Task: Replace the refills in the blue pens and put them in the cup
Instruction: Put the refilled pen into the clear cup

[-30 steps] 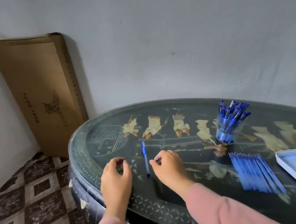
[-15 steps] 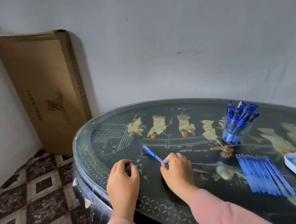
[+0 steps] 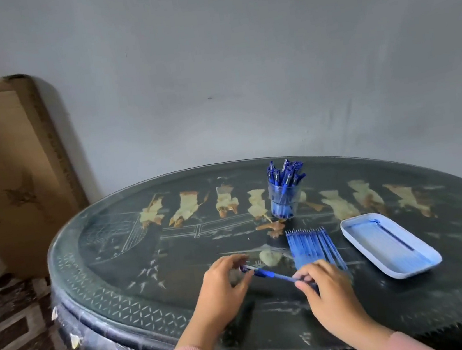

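A blue pen (image 3: 269, 275) is held between both hands just above the dark table (image 3: 135, 263). My right hand (image 3: 329, 294) pinches its rear end, and my left hand (image 3: 224, 288) has its fingers curled round the tip end. Behind them a row of blue refills (image 3: 311, 245) lies flat on the table. A clear cup (image 3: 283, 201) full of blue pens stands farther back, near the middle.
A light blue tray (image 3: 390, 245) lies to the right of the refills, with a thin refill inside it. A flat cardboard box (image 3: 9, 174) leans on the wall at the left. The table's curved front edge is just below my wrists.
My right hand has lifted the pen off the table and carried it rightwards. My left hand has come to its tip end. The view has swung right.
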`<state>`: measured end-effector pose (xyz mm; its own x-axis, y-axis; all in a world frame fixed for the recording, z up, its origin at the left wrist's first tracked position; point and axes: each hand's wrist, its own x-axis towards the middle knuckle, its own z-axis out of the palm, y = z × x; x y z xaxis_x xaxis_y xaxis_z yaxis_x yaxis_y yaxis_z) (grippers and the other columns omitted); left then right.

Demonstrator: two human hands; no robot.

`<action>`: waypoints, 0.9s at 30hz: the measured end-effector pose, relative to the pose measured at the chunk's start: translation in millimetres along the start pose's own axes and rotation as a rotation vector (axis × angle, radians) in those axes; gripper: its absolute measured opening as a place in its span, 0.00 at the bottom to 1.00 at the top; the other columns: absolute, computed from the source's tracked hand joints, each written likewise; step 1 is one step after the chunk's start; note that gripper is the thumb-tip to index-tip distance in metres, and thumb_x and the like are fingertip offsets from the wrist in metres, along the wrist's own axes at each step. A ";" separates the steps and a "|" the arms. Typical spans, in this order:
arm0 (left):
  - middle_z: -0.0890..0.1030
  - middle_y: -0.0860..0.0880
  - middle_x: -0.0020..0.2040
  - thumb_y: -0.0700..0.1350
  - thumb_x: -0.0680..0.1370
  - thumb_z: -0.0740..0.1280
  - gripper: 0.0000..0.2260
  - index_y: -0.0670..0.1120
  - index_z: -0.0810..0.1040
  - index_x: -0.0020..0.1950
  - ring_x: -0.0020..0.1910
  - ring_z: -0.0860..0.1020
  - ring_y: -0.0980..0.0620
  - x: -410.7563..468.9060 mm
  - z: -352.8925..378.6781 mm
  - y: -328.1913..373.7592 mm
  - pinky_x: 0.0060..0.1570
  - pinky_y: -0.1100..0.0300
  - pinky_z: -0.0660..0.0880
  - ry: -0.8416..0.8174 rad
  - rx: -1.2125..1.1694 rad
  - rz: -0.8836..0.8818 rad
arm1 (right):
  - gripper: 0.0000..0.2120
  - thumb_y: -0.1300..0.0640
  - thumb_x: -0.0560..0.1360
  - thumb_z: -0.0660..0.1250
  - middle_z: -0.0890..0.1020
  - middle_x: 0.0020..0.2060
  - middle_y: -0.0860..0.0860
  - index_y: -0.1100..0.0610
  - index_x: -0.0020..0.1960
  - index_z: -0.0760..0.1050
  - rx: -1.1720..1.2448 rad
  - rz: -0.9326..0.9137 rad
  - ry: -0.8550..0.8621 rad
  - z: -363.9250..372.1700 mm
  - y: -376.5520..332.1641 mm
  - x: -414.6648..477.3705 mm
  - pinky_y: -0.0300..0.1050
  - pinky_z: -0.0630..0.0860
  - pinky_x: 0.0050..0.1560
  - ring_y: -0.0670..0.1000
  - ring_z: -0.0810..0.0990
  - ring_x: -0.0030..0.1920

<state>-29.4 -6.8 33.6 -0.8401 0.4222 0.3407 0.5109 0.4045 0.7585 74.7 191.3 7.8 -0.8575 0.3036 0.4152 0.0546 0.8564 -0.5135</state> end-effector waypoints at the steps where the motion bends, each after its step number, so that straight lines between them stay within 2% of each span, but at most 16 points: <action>1: 0.81 0.59 0.49 0.43 0.74 0.73 0.10 0.51 0.82 0.54 0.50 0.77 0.66 -0.7 6.2 5.9 0.52 0.78 0.66 -0.020 -0.004 0.020 | 0.08 0.59 0.72 0.74 0.73 0.40 0.37 0.46 0.44 0.79 -0.004 -0.006 -0.004 -5.3 5.6 -4.1 0.49 0.76 0.46 0.45 0.76 0.42; 6: 0.81 0.63 0.42 0.45 0.72 0.76 0.06 0.55 0.84 0.45 0.46 0.77 0.63 -11.3 24.9 4.4 0.50 0.66 0.73 -0.037 0.056 0.050 | 0.11 0.61 0.71 0.76 0.72 0.40 0.40 0.46 0.43 0.78 -0.057 -0.042 0.020 -14.0 21.9 -12.5 0.44 0.72 0.46 0.47 0.74 0.42; 9: 0.81 0.63 0.39 0.43 0.70 0.77 0.07 0.55 0.83 0.43 0.44 0.79 0.62 -14.6 27.3 3.7 0.48 0.67 0.73 -0.004 0.065 0.078 | 0.12 0.59 0.69 0.76 0.72 0.40 0.42 0.47 0.43 0.76 -0.127 -0.080 0.017 -11.8 20.3 -9.1 0.43 0.70 0.45 0.48 0.74 0.41; 12: 0.83 0.60 0.39 0.38 0.70 0.77 0.09 0.52 0.84 0.42 0.44 0.80 0.61 -14.1 27.4 5.7 0.46 0.72 0.72 -0.004 -0.012 0.068 | 0.05 0.47 0.71 0.71 0.73 0.40 0.40 0.44 0.44 0.76 -0.120 -0.117 0.010 -6.3 10.9 -5.7 0.42 0.68 0.47 0.46 0.73 0.43; 14: 0.83 0.59 0.39 0.38 0.70 0.77 0.09 0.52 0.84 0.42 0.43 0.80 0.60 -15.1 27.4 5.0 0.45 0.71 0.72 -0.016 -0.019 0.090 | 0.11 0.39 0.72 0.63 0.74 0.40 0.39 0.43 0.47 0.78 -0.150 -0.156 -0.007 0.8 2.4 -5.3 0.40 0.68 0.48 0.45 0.73 0.43; 15: 0.83 0.59 0.40 0.39 0.70 0.77 0.09 0.53 0.84 0.42 0.43 0.80 0.60 -15.2 27.6 4.2 0.45 0.71 0.72 -0.021 -0.018 0.094 | 0.13 0.38 0.72 0.61 0.74 0.40 0.39 0.43 0.48 0.79 -0.160 -0.176 -0.006 5.2 0.5 -5.1 0.40 0.69 0.47 0.45 0.74 0.43; 20: 0.83 0.60 0.41 0.40 0.70 0.77 0.08 0.53 0.85 0.44 0.45 0.80 0.60 -16.0 27.9 2.2 0.47 0.70 0.74 -0.027 -0.023 0.093 | 0.02 0.50 0.75 0.70 0.73 0.41 0.40 0.45 0.48 0.79 -0.056 -0.166 -0.013 16.4 4.1 -2.9 0.41 0.68 0.47 0.44 0.72 0.43; 24: 0.83 0.63 0.42 0.42 0.72 0.76 0.07 0.54 0.85 0.46 0.46 0.80 0.63 -15.8 28.9 2.8 0.49 0.69 0.74 -0.041 0.025 0.099 | 0.03 0.55 0.77 0.69 0.75 0.42 0.38 0.47 0.47 0.75 -0.031 -0.190 -0.047 12.4 1.1 -3.8 0.40 0.69 0.48 0.43 0.72 0.44; 27: 0.82 0.65 0.41 0.44 0.73 0.75 0.05 0.55 0.84 0.45 0.45 0.79 0.63 -15.2 30.7 2.3 0.50 0.61 0.75 -0.021 0.072 0.114 | 0.06 0.57 0.76 0.70 0.76 0.40 0.40 0.49 0.44 0.74 -0.083 -0.228 -0.011 10.2 -1.4 -3.7 0.44 0.73 0.44 0.45 0.74 0.41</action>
<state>-9.9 12.6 13.1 -0.7721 0.4851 0.4105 0.6155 0.4100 0.6731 72.6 184.7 -0.7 -0.8580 0.0945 0.5048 -0.0994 0.9338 -0.3438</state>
